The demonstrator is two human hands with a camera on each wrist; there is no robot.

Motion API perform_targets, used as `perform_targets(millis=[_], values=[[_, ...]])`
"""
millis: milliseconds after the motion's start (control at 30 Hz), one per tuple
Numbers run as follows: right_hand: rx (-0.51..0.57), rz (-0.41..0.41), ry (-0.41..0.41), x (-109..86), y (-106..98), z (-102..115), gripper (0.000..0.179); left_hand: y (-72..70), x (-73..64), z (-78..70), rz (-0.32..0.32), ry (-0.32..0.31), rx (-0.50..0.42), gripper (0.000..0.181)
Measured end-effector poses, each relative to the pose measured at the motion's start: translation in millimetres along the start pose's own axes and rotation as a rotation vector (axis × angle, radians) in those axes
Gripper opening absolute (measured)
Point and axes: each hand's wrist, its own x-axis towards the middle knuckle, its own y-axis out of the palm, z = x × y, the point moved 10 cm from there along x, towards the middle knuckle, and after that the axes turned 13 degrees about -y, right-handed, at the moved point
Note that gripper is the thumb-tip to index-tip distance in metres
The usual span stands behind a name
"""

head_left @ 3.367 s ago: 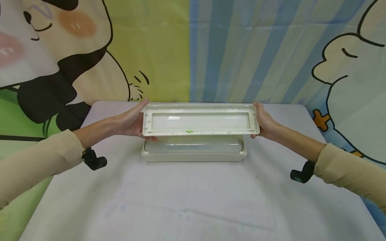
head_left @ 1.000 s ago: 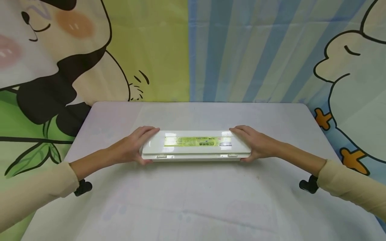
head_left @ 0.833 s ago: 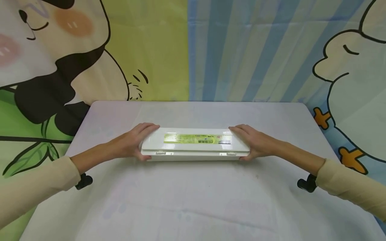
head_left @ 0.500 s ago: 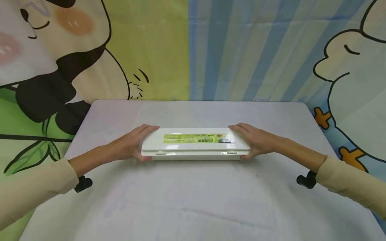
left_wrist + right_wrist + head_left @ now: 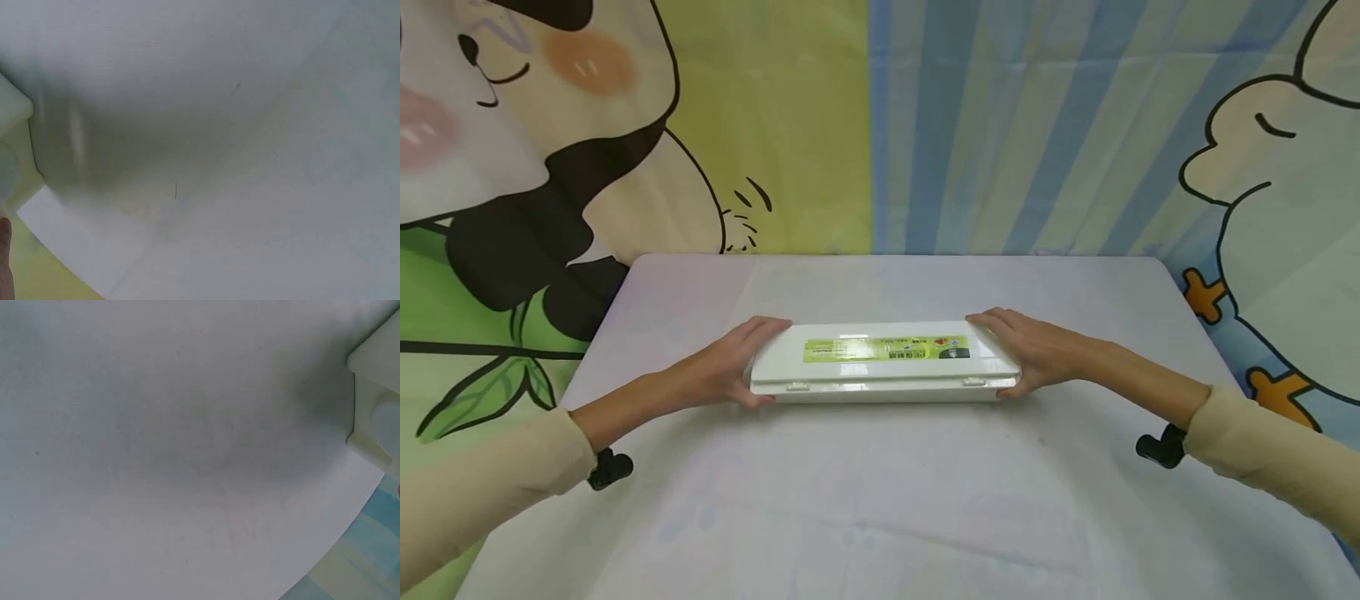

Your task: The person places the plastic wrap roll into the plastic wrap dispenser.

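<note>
A long white plastic wrap dispenser (image 5: 880,371) lies on the table in the middle of the head view, its lid down over the base. A yellow-green label (image 5: 886,348) runs along the lid, and small catches show at the front edge. My left hand (image 5: 730,362) grips the left end, thumb at the front and fingers over the top. At the right end my right hand (image 5: 1033,350) holds it in the same way. The left wrist view catches one end of the dispenser (image 5: 19,156) and a fingertip (image 5: 5,250); the right wrist view shows the other end (image 5: 372,381).
The white-covered table (image 5: 880,492) extends around the dispenser, its far edge against a cartoon-printed curtain (image 5: 775,125). Black wrist cameras (image 5: 611,468) hang under both cuffs.
Earlier both hands held the lid tilted up above the base, with a clear roll inside. The lid has since come down onto the base. Over the last second the hands have barely moved.
</note>
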Motion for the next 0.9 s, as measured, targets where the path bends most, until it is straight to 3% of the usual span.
perform_targets(millis=[300, 533, 900], values=[[-0.042, -0.071, -0.009, -5.4, 2.3, -2.0, 0.107, 1.0, 13.3, -1.4, 0.05, -0.01, 0.061, 0.11], [-0.011, -0.082, 0.001, -5.5, 6.9, -5.4, 0.109, 3.7, 19.2, 1.1, 0.052, -0.011, 0.118, 0.108], [0.077, -0.112, -0.04, -3.0, 12.8, -12.6, 0.108, 5.2, 24.4, 2.6, 0.077, 0.022, 0.104, 0.104]])
